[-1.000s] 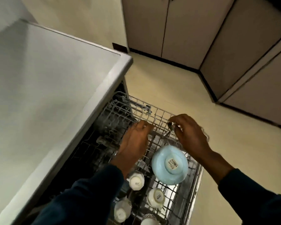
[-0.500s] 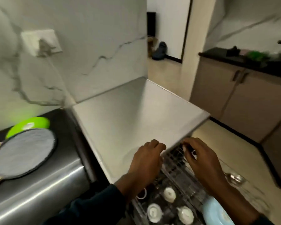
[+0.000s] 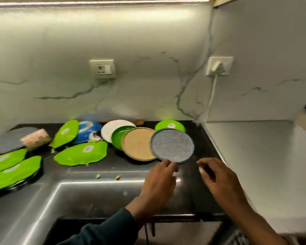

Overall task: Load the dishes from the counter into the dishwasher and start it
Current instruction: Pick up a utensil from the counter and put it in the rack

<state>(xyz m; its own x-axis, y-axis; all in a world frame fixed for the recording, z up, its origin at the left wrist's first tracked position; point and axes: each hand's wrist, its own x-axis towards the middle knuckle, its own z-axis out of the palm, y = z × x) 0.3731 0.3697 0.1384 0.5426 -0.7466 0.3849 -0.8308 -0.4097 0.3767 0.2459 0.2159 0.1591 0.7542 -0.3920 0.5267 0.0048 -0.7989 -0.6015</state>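
View has swung up from the dishwasher rack to the worktop (image 3: 113,167) w/ the dirty dishes, so the rack drop-off looks done & the person is back for the next item. Both hands are empty now. Left hand (image 3: 159,183) reaches fwd, fingers loosely extended, fingertips at or just short of the near rim of the grey plate (image 3: 172,145); can't tell if touching yet, not gripping it. Right hand (image 3: 217,175) hovers just right of that plate, fingers relaxed & slightly curled, holding nothing.

Grey plate leans on a tan plate (image 3: 139,144), which overlaps a green bowl (image 3: 119,137) & a white plate (image 3: 111,129); another green bowl (image 3: 169,125) sits behind. Further left: several green plates, 1 near (image 3: 81,152), plus a blue bowl (image 3: 88,131).

Judgement: lots left to load, dishwasher not started; grey plate is likely the next pick, & lifting it may let the stack under it slide
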